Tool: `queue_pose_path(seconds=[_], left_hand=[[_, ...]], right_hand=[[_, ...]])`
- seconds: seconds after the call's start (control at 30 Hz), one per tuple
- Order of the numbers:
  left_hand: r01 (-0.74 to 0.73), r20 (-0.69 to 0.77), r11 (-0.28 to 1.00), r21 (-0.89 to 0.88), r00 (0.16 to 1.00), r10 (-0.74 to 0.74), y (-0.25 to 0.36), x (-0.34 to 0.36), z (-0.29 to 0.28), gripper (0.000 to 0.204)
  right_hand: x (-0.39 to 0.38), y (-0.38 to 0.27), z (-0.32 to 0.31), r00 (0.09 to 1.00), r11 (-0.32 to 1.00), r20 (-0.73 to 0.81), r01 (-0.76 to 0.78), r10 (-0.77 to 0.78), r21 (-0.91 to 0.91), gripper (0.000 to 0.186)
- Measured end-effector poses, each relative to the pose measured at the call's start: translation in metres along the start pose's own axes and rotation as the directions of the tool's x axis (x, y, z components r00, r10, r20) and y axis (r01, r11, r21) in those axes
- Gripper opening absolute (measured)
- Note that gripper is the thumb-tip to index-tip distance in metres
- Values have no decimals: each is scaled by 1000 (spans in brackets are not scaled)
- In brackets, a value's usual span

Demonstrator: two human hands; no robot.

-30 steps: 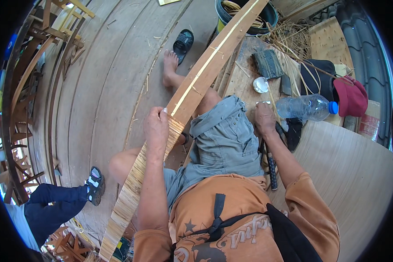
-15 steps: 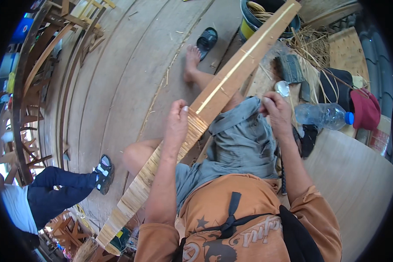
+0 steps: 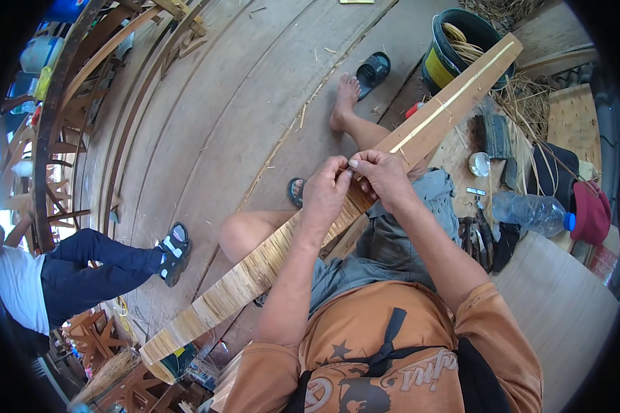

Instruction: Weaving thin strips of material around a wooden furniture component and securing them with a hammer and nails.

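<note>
A long wooden board [image 3: 472,86] lies slantwise across my lap, from lower left to upper right. Its lower stretch is covered by a tight wrapping of straw-coloured strips [image 3: 248,272]. A pale narrow strip [image 3: 430,122] runs lengthwise along the bare upper stretch. Where the wrapping ends, my left hand [image 3: 325,189] and my right hand [image 3: 386,180] meet above the board, fingertips pinched close together. Anything between those fingertips is too small or hidden to make out. Both sets of fingers are closed.
On my right are a plastic bottle [image 3: 530,212], hand tools [image 3: 479,237], a dark block [image 3: 492,135] and a red cap [image 3: 591,213]. A bucket [image 3: 437,65] of coiled strips stands beyond the board's far end. At left, another person's legs [image 3: 103,265] stretch near wooden frames [image 3: 83,76].
My right hand has come left from my lap to meet the left hand at the wrapping's end. My view has shifted, so the board appears lower and further right.
</note>
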State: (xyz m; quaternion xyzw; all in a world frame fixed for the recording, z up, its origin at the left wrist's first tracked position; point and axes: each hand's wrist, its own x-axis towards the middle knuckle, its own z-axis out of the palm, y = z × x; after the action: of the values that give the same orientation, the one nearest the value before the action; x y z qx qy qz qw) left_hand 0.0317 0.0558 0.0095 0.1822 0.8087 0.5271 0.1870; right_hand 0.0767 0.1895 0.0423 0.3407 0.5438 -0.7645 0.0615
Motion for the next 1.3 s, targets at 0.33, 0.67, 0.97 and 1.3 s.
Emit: queue_pose_path(seconds=[0.33, 0.67, 0.97, 1.3], left_hand=[[42, 36, 998, -54, 999, -40, 1, 5, 1, 15], [47, 1, 999, -12, 999, -46, -1, 4, -5, 11], [-17, 15, 962, 274, 1000, 13, 6, -1, -5, 16], [-42, 59, 930, 365, 998, 22, 18, -3, -1, 13]], right_hand=[[10, 13, -2, 995, 984, -52, 76, -86, -162, 16], [20, 30, 10, 951, 799, -27, 244, -309, -549, 21], [-78, 28, -149, 817, 884, -451, 144, -360, -446, 17], [-159, 135, -208, 800, 541, -570, -400, -188, -740, 35]])
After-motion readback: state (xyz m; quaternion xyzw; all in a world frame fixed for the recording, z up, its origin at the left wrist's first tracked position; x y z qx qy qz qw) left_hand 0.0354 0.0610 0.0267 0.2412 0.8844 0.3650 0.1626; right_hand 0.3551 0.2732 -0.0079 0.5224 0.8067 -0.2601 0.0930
